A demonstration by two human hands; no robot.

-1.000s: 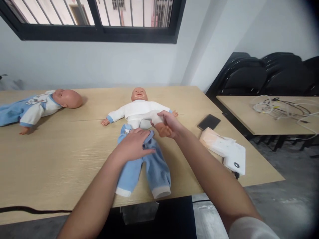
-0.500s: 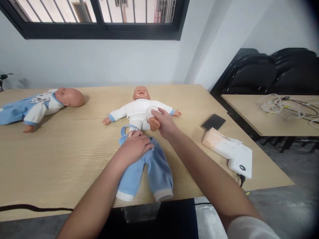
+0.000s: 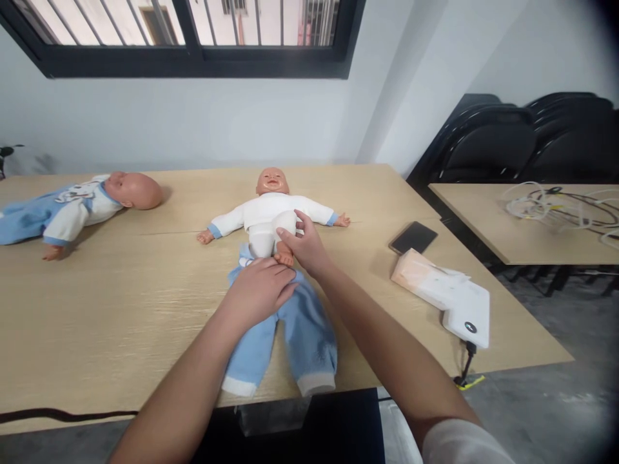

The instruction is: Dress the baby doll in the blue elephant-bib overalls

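A baby doll [image 3: 271,207] in a white top with blue cuffs lies on its back, head away from me. My right hand [image 3: 308,243] is closed round one of its legs [image 3: 285,222], which is bent with the knee raised. The bare foot [image 3: 284,255] of that leg points down at the waist of the light blue trousers [image 3: 309,328]. These lie flat in front of the doll, white cuffs towards me. My left hand [image 3: 264,287] grips the trousers at the waistband; its fingertips are partly hidden near the foot.
A second doll [image 3: 97,200] in blue and white lies at the left. On the right are a black phone [image 3: 414,238], a tissue pack [image 3: 425,277] and a white power bank [image 3: 468,316] with a cable. Cables [image 3: 556,209] lie on another table beside stacked black chairs [image 3: 488,142].
My right hand has brought the doll's leg left and bent it, lowering the foot to the trousers' waist. My left hand stays at the waistband, having shifted slightly.
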